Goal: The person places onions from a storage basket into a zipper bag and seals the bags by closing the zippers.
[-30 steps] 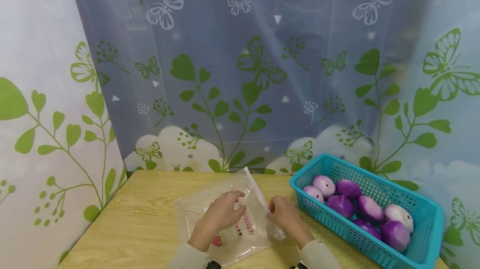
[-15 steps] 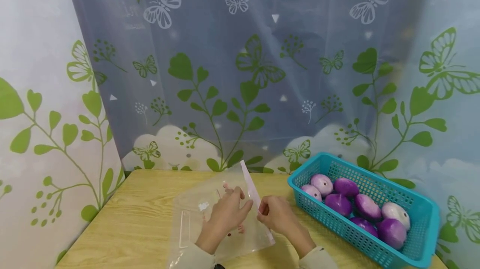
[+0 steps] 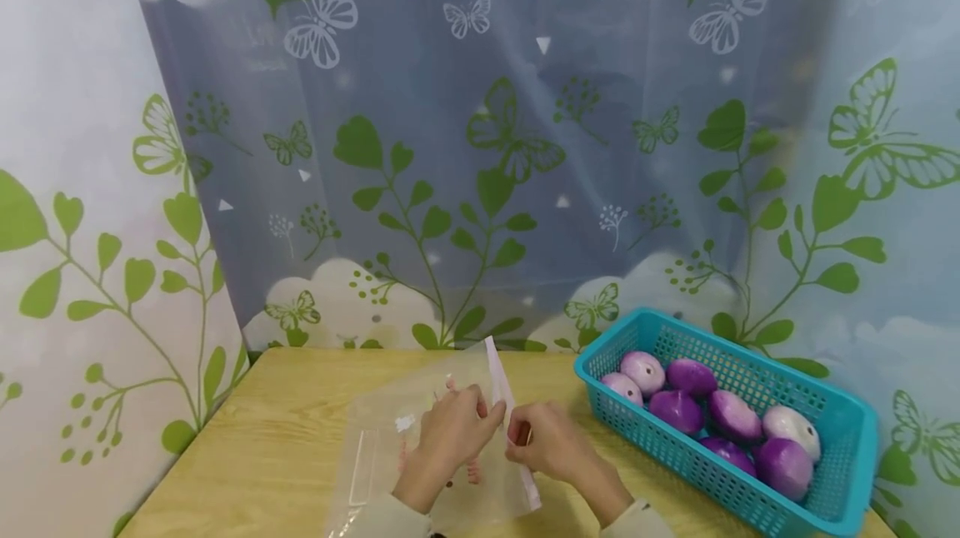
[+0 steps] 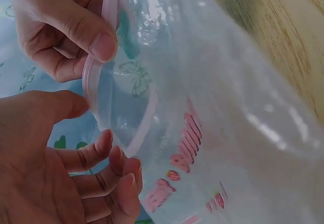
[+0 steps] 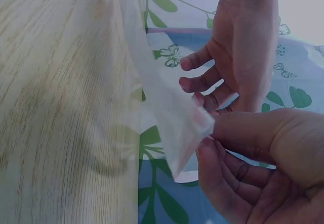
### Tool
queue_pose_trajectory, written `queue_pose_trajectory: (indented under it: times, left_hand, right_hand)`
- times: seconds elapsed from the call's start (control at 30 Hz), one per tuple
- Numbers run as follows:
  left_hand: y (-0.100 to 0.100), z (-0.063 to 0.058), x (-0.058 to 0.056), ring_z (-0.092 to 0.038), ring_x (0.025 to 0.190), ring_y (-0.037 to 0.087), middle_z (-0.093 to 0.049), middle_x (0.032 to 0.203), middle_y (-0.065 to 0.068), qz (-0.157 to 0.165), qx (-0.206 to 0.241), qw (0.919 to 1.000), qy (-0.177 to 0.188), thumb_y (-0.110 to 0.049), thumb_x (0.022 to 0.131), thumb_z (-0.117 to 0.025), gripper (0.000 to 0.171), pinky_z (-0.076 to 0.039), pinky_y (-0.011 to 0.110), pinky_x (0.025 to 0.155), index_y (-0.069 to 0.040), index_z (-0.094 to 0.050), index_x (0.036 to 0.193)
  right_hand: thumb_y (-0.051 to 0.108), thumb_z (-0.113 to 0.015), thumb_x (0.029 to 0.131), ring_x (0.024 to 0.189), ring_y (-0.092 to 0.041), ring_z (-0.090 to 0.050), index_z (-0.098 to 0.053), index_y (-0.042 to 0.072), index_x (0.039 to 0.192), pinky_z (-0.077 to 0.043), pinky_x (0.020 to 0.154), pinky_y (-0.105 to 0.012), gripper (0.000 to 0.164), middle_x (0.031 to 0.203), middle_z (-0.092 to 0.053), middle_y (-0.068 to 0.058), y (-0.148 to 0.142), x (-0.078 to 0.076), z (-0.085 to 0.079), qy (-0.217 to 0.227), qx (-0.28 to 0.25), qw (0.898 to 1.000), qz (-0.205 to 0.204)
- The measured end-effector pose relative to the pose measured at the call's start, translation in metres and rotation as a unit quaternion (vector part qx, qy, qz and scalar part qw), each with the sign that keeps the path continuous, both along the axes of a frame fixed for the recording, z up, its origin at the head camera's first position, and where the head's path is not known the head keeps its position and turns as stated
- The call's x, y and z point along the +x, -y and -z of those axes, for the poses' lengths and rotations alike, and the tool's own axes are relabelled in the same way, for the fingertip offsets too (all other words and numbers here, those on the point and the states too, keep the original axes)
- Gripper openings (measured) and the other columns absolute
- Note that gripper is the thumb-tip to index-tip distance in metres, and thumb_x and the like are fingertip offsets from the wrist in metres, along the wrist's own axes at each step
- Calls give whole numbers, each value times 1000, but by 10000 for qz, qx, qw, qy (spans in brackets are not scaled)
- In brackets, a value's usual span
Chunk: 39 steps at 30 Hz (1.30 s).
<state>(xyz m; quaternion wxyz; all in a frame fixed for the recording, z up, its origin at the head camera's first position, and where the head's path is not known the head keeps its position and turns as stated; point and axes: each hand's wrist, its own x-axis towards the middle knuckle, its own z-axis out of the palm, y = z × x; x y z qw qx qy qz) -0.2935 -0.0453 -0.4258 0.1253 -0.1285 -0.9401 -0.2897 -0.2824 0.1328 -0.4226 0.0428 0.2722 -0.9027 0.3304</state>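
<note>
A clear zip bag (image 3: 382,425) with pink printing and a pale pink zip strip (image 3: 498,384) lies slanted over the table under both hands. My right hand (image 3: 551,442) pinches the strip edge between thumb and forefinger, as the right wrist view also shows with the bag (image 5: 159,92) hanging from the pinch. In the left wrist view the bag's mouth gapes into a loop. There my left hand (image 4: 55,158) has its thumb at the rim and its loosely bent fingers (image 4: 91,178) against the film, thumb and fingertips apart.
A turquoise plastic basket (image 3: 667,446) stands on the right of the wooden table (image 3: 277,421). Several purple and pale onions (image 3: 678,411) lie in it. A printed curtain (image 3: 420,221) with leaves and butterflies hangs behind the table's back edge.
Both hands have come closer together, the right one moving left with the bag's edge. The bag has shifted left and turned a little, and its mouth strip now stands between the hands.
</note>
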Motion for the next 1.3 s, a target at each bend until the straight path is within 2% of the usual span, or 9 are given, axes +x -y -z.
queue_pose_trajectory:
  times: [0.2,0.27,0.37,0.57,0.73,0.87,0.97,1.13,1.3]
  left_hand:
    - [3,2,1,-35,48,8,-43,60,-6,130,6,9999,-62,-17,88,-63,22,-28,23,43,-14,-52,69]
    - [4,3,2,-32,47,7,-39,58,-6,160,10,9998,-68,-11,84,-63,24,-25,22,42,-14,-48,65]
    - [4,3,4,-34,50,8,-44,60,-5,139,-41,9998,-127,-8,84,-63,23,-27,23,42,-14,-50,65]
    - [6,3,3,-45,52,12,-57,67,0,185,-153,9996,121,-17,90,-67,17,-35,27,45,-11,-60,75]
    - [8,13,1,-43,52,11,-52,62,-1,320,-295,9968,670,-20,90,-73,27,-33,25,46,-8,-58,71]
    - [7,25,-3,-43,52,14,-49,59,0,206,-420,9910,1251,-29,89,-76,36,-33,27,47,-7,-56,68]
    - [6,31,-6,-49,59,18,-53,66,3,85,-692,9859,1519,-36,88,-78,38,-39,32,53,-7,-58,75]
    - [2,35,-4,-54,70,26,-60,81,11,27,-1112,9796,1674,-37,84,-79,40,-49,41,64,-1,-62,89]
    - [-2,35,1,-53,66,23,-59,76,8,-13,-1301,9770,1687,-43,84,-80,43,-48,36,61,-4,-63,86]
  right_hand:
    - [0,-77,86,54,2,-56,-71,7,79,-50,51,-19,11,68,-70,-2,-3,-3,1,266,-197,9986,-409]
    - [1,-75,88,52,1,-57,-71,6,81,-50,50,-19,9,68,-69,-2,-7,-4,1,320,-248,9982,-433]
    - [4,-71,92,51,-3,-58,-71,5,83,-50,48,-21,9,68,-68,-3,-12,-5,1,421,-261,9982,-333]
    - [9,-69,95,53,-11,-62,-71,6,88,-50,49,-24,8,72,-68,-5,-19,-7,-1,589,-63,9982,-99]
    - [10,-69,96,54,-11,-62,-72,7,89,-51,50,-24,7,72,-68,-4,-19,-8,1,718,30,9974,-59]
    - [10,-69,96,54,-10,-61,-72,7,90,-50,50,-24,7,73,-69,-6,-17,-10,3,812,48,9966,-93]
    - [10,-69,96,54,-8,-61,-72,9,89,-50,51,-24,8,72,-69,-6,-16,-11,4,732,112,9972,-85]
    - [10,-69,95,54,-8,-61,-72,11,87,-49,52,-24,9,70,-69,-3,-15,-12,5,546,211,9983,-52]
    - [10,-69,95,54,-10,-61,-71,8,86,-48,52,-24,9,68,-67,-2,-17,-9,6,547,210,9983,-65]
